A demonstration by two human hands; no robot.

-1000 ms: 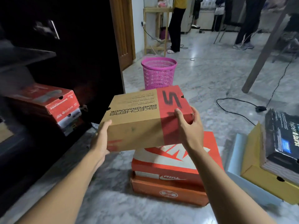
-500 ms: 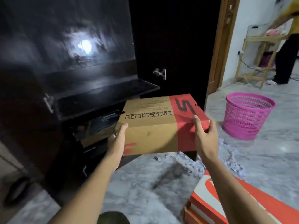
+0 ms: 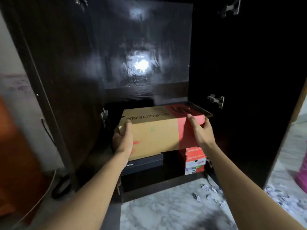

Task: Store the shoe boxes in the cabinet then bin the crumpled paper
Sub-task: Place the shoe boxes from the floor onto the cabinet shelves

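Taking the dark cabinet (image 3: pixel 240 80) as my marker, its left door (image 3: pixel 54 72) stands swung open, with a pale wall and a loose cable (image 3: pixel 48 185) on the floor just beyond it. My left hand (image 3: pixel 123 140) is wrapped around the lower left corner of the tan and red shoe box (image 3: pixel 159 130), thumb laid up the front face and fingers hidden behind the side, so I cannot tell how far they reach. The box sits between my two hands in the cabinet's opening, its far edge over the front lip of the shelf (image 3: pixel 205 112); whether it rests on the shelf or only on my hands I cannot tell. Under the box, in the lower compartment, a black shoe box (image 3: pixel 144 162) lies just beneath its left half, and a stack of red and white shoe boxes (image 3: pixel 194 161) stands just beneath its right half. My right hand (image 3: pixel 200 132) grips the upper right corner on the red band, index finger stretched along the lid's edge and thumb curled round the end. On the marble floor (image 3: pixel 157 211) before the cabinet's right side lie scraps of crumpled paper (image 3: pixel 209 191), and past the open right door (image 3: pixel 259 97) a blurred sliver of the pink bin (image 3: pixel 301 170) shows.
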